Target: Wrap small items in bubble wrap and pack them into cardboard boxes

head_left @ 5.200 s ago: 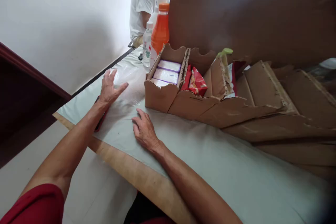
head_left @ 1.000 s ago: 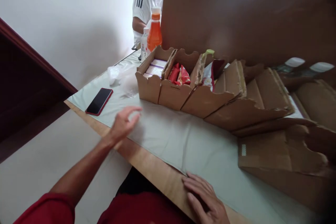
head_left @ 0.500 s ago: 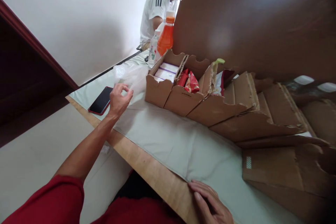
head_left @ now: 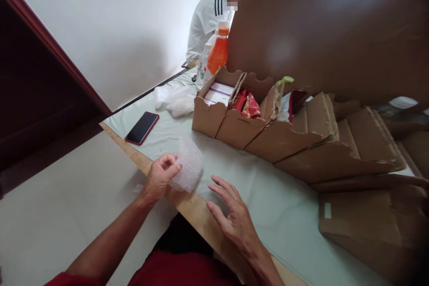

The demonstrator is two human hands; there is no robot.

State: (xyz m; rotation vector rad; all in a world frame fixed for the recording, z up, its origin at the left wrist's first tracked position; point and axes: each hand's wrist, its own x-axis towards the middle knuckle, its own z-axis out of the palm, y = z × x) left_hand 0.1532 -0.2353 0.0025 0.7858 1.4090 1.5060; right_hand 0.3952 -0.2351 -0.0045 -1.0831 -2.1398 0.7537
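Observation:
Between thumb and fingers, my left hand point(head_left: 162, 178) pinches a piece of bubble wrap point(head_left: 188, 164) by its left edge, above the table's front edge. The wrap is clear and looks like a small bag or folded sheet; I cannot tell which. My right hand point(head_left: 231, 212) is just right of it, fingers apart and holding nothing. A phone point(head_left: 142, 128) with a red case lies beyond my left hand. Further back on the pale green cloth point(head_left: 248, 174) rests a crumpled heap of clear plastic point(head_left: 177, 99).
Cardboard bins point(head_left: 258, 136) stand in a slanting row, holding white boxes point(head_left: 217, 93) and red snack packets point(head_left: 250, 105). An orange drink bottle point(head_left: 218, 51) and a clear bottle point(head_left: 203, 67) stand behind. A brown panel point(head_left: 318, 31) rises at the back. A person point(head_left: 204, 18) sits at the far end.
My left hand has come back from the plastic heap toward me, bringing the bubble wrap. My right hand has lifted off the table edge and moved left and forward, fingers spreading.

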